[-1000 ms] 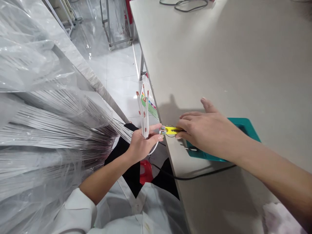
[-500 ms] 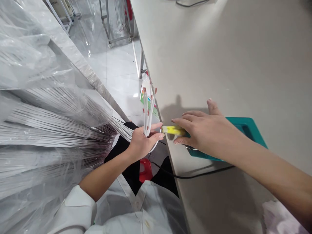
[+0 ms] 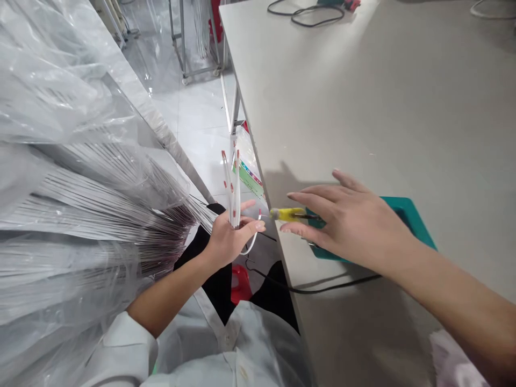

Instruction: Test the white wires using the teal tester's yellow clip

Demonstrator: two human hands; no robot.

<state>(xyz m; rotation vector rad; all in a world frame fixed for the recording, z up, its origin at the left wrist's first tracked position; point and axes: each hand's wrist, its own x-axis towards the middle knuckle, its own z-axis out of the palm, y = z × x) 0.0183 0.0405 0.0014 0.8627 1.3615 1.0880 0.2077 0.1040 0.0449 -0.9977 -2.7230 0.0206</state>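
My left hand (image 3: 229, 239) is closed round a bundle of thin white wires (image 3: 234, 201) with red ends, which stand up out of the fist. One white wire (image 3: 253, 242) from it curves out past the thumb, its red end close to the grey tip of a yellow piece (image 3: 288, 214). That piece juts from a teal tray-like device (image 3: 415, 217) toward the table edge. Over the device hovers my right hand (image 3: 349, 220), fingers spread, thumb and index finger on either side of the yellow piece. Whether they touch it, I cannot tell. The palm hides much of the device.
Left of me lie many long white wires (image 3: 100, 193) under clear plastic sheeting (image 3: 48, 102). A black cord (image 3: 334, 289) crosses the near edge of the table (image 3: 363, 118). Another cable (image 3: 306, 16) lies at the far end. A red stool (image 3: 241, 285) stands below.
My left hand has drawn slightly left with the bundle, and the single wire's red end now sits a little apart from the yellow piece's tip. My right fingers have spread wider.
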